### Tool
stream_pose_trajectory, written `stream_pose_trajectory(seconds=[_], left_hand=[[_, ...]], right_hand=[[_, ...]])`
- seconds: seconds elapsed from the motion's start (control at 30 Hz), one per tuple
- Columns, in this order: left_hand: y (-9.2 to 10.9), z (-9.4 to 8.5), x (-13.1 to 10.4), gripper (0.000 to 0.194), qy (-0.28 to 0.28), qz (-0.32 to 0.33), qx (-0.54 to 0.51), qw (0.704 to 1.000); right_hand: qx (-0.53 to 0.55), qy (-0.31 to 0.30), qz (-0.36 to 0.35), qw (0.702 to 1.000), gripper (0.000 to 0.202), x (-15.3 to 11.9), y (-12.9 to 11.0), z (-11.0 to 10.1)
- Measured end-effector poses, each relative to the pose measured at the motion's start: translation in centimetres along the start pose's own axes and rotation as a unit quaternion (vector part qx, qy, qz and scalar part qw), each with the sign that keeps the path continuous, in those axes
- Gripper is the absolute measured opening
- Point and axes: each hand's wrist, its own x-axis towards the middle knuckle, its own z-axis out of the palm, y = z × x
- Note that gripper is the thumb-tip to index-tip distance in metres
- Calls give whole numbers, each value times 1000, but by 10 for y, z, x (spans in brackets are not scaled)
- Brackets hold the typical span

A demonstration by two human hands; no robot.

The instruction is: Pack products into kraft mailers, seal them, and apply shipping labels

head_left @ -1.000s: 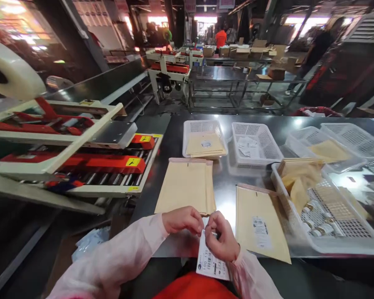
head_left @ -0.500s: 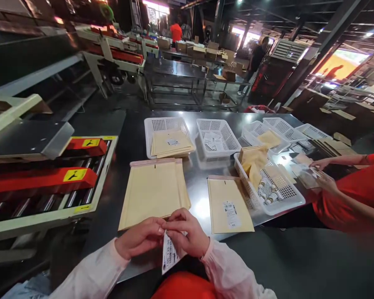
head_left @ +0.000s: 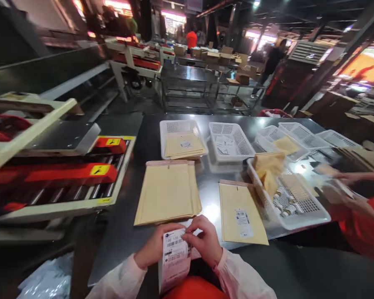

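A printed white label sheet (head_left: 175, 259) hangs from my two hands at the near table edge, its barcode and text facing me. My left hand (head_left: 154, 246) is closed on its left side, fingers partly behind the paper. Thumb and fingertips of my right hand (head_left: 204, 238) pinch the top right corner. Just beyond lies a stack of plain padded envelopes (head_left: 166, 193). To the right, a padded envelope with a label (head_left: 241, 214) lies flat on the metal table (head_left: 205, 182).
Behind are a basket of envelopes (head_left: 183, 124) and a basket of labels (head_left: 232, 128). A basket with small bottles (head_left: 314, 218) stands right, beside a co-worker's blurred hands (head_left: 345, 187). A roller conveyor (head_left: 124, 166) is at the left.
The label sheet has turned to show its printed face, and my hands hold it more spread out. The whole view has shifted, so the table things appear further right.
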Motion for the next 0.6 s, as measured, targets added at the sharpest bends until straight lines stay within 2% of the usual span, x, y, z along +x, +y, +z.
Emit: stream_pose_trajectory(seconds=[0.1,0.2,0.3,0.43,0.53,0.6], left_hand=[[-18,-1,1,18,53,-12,-32,998],[-41,-5,3,24,93,-44,-203,974],[-66,-15,5,26,150,-81,-339,925],[-96,-31,13,23,281,-90,-384,875],[-117,-32,11,21,325,-96,-387,857],[-136,-28,-3,20,345,-106,-375,854]], right_hand=[[7,-16,34,999,15,-1,14,8],[-2,-24,79,997,19,20,36,18],[-104,-22,106,989,20,72,60,38],[-240,-13,107,965,14,153,87,76],[-284,-12,103,953,15,185,99,96],[-337,-5,98,936,35,191,106,99]])
